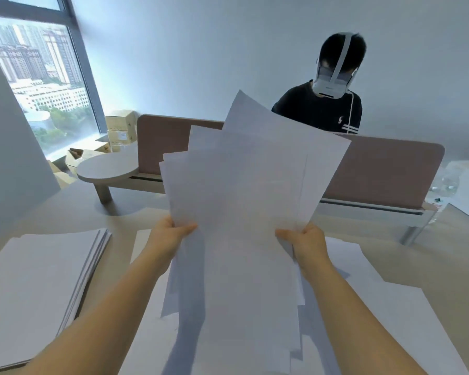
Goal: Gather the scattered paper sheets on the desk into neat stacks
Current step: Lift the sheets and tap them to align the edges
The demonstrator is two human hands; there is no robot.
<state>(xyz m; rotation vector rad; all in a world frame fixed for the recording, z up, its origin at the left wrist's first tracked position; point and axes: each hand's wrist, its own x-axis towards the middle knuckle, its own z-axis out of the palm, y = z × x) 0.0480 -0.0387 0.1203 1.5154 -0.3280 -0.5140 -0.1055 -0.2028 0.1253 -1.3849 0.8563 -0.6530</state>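
A fanned bundle of white paper sheets (244, 185) stands upright in front of me, its corners splayed at the top. My left hand (171, 231) grips its left edge and my right hand (306, 239) grips its right edge, thumbs on the near face. The bundle's lower edge hangs down over the desk. A neat stack of sheets (38, 288) lies flat on the desk at the left. More loose sheets (390, 307) lie spread on the desk at the right and under the bundle.
A pinkish divider panel (385, 169) closes off the desk's far side, with a person in a dark shirt (322, 109) behind it. A round shelf (106, 169) stands at the back left, a plastic bottle (444, 190) at the right, cardboard boxes (119, 128) by the window.
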